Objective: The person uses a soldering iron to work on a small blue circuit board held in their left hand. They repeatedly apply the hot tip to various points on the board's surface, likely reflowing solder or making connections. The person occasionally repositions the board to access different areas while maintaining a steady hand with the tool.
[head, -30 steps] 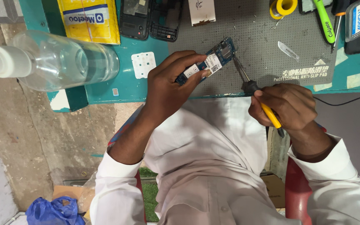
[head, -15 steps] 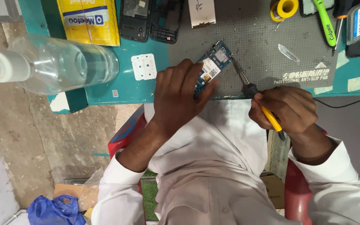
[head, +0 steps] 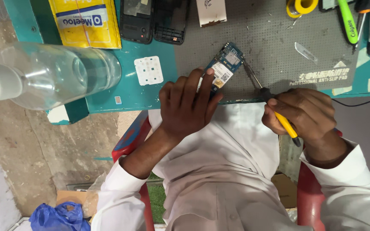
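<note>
Left hand (head: 188, 103) pins circuit board (head: 225, 66); right hand (head: 301, 114) grips screwdriver (head: 267, 97) (tip at board).

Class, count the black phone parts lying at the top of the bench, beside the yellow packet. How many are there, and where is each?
2. One black phone body lies right beside the yellow packet; a black phone frame lies just past it, on the grey mat's edge. Others may lie beyond the picture.

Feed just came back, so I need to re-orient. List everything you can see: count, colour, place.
circuit board: 1, blue, grey mat's near edge
screwdriver: 1, yellow-black, tip at board
grey mat: 1, on teal table
clear bottle: 1, table's left end
yellow package: 1, far left
phone shells: 2, black, far edge
keypad sheet: 1, white, beside mat
tape roll: 1, yellow, far edge
blue bag: 1, floor
left hand: on board
right hand: gripping screwdriver
</note>
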